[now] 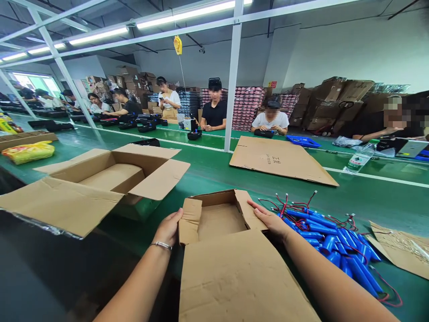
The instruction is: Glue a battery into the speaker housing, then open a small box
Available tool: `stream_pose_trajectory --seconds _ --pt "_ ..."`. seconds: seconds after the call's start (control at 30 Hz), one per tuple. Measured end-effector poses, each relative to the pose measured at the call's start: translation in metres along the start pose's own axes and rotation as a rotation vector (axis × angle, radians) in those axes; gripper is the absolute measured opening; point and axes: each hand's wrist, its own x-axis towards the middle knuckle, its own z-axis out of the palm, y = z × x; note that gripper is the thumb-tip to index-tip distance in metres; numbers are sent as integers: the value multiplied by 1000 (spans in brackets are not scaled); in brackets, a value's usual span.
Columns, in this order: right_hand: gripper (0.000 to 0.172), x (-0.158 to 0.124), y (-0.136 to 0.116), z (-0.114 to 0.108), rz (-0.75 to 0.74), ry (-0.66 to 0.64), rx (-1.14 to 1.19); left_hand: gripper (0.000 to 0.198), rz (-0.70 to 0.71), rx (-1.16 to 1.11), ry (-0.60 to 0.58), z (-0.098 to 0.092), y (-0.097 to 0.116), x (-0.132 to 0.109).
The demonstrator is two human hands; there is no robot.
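1. Left hand (169,228) and right hand (268,220) hold an open cardboard carton (234,277) from opposite sides, above a green conveyor belt (378,201).
2. Larger carton (110,176), to the left on the belt: flaps spread outward; bare cardboard floor visible inside.
3. Held carton interior (221,222): bare cardboard floor visible; front flap folded outward toward the person.
4. Blue cylindrical cells (335,237) with red leads: loose heap on the belt, just right of the carton and nearest the right hand.
5. Left hand: fingers closed together, wrapped on the left flap; metal bracelet (161,245) on the wrist.
6. Right hand: fingers extended, narrow spread, pressed against the right flap.
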Motion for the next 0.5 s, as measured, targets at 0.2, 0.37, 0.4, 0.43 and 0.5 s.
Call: stream_pose_trajectory --seconds 0.2,0.37,0.4,0.43,0.5 --pt "69 0 1 -3 14 -21 -26 42 69 210 -62 -12 8 5" --pt "62 -7 -5 5 13 -5 -38 55 831 1020 -48 -22 39 9" --pt "60 -8 -5 7 8 5 -40 49 1016 1256 -130 -21 47 9" --pt "58 -9 -6 8 2 14 -44 44 1152 1456 -242 -19 53 10" --pt "58 -8 -6 9 -8 25 -57 40 1268 1700 -496 -10 63 12"
